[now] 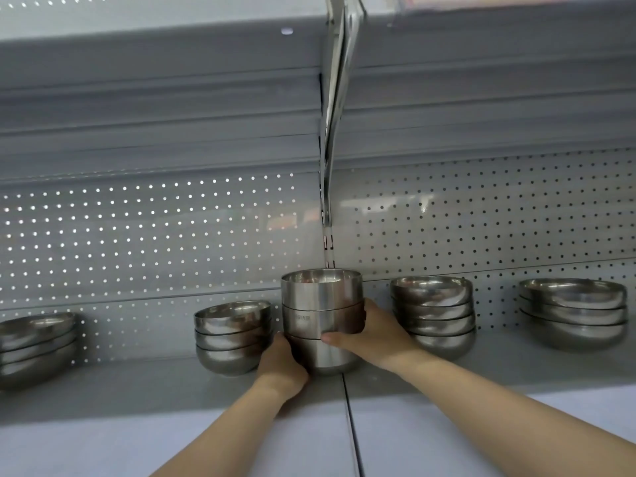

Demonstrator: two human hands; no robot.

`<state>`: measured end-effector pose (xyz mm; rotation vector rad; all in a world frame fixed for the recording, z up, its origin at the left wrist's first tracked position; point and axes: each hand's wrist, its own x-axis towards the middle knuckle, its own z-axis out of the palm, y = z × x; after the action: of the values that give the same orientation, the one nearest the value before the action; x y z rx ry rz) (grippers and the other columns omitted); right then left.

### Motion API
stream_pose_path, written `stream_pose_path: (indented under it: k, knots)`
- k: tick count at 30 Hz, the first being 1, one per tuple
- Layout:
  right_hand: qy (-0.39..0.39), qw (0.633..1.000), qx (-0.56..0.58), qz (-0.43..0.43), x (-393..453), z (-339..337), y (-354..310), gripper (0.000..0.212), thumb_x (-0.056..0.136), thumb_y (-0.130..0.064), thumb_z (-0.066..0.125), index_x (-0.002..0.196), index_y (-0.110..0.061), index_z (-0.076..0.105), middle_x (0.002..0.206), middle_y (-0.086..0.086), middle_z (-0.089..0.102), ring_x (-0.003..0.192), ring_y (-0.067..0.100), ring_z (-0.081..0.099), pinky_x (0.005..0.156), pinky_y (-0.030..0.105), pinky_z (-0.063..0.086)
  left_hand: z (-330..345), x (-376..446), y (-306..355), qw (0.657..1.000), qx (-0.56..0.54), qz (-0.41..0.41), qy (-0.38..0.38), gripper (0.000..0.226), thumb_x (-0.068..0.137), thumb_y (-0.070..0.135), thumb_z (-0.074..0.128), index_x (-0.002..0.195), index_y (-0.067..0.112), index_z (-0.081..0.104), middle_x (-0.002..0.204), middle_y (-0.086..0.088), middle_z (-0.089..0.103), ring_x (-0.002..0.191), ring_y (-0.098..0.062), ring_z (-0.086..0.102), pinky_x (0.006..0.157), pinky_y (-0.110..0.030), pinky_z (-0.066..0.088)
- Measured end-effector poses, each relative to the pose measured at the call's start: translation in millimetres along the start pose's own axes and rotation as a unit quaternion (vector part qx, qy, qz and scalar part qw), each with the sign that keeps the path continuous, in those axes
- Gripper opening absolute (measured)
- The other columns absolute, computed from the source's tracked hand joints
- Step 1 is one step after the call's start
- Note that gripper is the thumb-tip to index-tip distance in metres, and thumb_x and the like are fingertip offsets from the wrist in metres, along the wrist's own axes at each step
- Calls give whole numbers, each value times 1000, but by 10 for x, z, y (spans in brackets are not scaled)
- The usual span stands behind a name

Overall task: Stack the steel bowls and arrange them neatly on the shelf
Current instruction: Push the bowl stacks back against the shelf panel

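A tall stack of three steel bowls [321,304] stands at the middle of the grey shelf [172,390], over the seam between two shelf boards. My left hand [280,364] wraps the bottom bowl from the left. My right hand [368,330] grips the stack's right side, thumb across the front. Four more stacks line the back: a wide stack [36,346] at far left, a stack [232,335] just left of my hands, a stack of several bowls [433,316] to the right, and a wide stack [573,309] at far right.
A perforated grey back panel [155,235] runs behind the bowls. A metal upright with a bracket [328,187] rises behind the middle stack. Another shelf [172,80] overhangs above. The shelf's front lip [241,442] lies under my forearms.
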<state>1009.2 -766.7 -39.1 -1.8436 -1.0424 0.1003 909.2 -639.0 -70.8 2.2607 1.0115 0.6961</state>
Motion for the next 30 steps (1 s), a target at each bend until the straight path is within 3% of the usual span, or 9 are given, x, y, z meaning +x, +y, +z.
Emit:
stream_pose_path:
  k: [3,6,9,15,18,26,28,30]
  knots:
    - [-2,1000,9,12,14,-52,-32,80,52,-54,82,122,-26,55,118,-12,63,110,9,58,95,29,48,-15,-4,12,1000,-8,-4,-3,57,75,4,64,128,11,46,126,-7,59,116,-23,55,90,-21,44]
    - [10,1000,-15,23,4,-60,-87,97,36,-67,75,123,-28,56,120,-10,63,111,11,58,97,33,49,-12,-15,36,1000,-12,-15,-23,78,72,7,69,141,9,35,129,-7,58,118,-22,55,91,-23,46]
    - [9,999,-36,30,-55,-29,-133,103,33,-69,73,125,-27,53,123,-10,61,113,12,56,97,34,49,-64,-90,100,999,12,-28,-28,80,75,7,69,144,5,28,132,-10,55,120,-24,53,92,-22,44]
    - [46,997,-33,44,-365,-137,-428,76,64,-54,78,127,-20,52,128,-4,59,116,16,55,92,25,46,-262,-379,284,1000,27,-6,-10,41,84,8,58,123,2,47,124,-12,57,115,-25,56,91,-24,45]
    - [44,999,-3,16,-611,-220,-556,55,66,-45,81,114,-26,60,118,-6,66,107,12,60,90,24,48,-313,-593,300,1000,-1,6,11,45,85,4,57,127,1,42,124,-16,56,115,-30,56,92,-31,46]
    - [72,997,34,-1,-1116,-502,-607,47,66,-47,81,103,-28,59,104,-12,66,88,0,57,66,12,40,-426,-1073,448,997,-60,43,-1,44,77,5,64,116,4,44,116,-14,60,109,-31,57,91,-36,49]
    - [80,996,39,-3,-1213,-609,-585,53,64,-46,82,109,-26,61,105,-12,67,86,-5,57,66,11,41,-391,-1188,558,997,-61,56,-6,43,79,5,64,116,4,43,114,-14,60,108,-31,57,87,-34,48]
    - [94,995,39,1,-1296,-758,-535,52,62,-47,83,107,-27,63,103,-12,69,92,2,61,77,19,48,-315,-1272,690,995,-67,67,-16,41,78,4,64,115,5,45,113,-14,60,106,-30,57,85,-34,48]
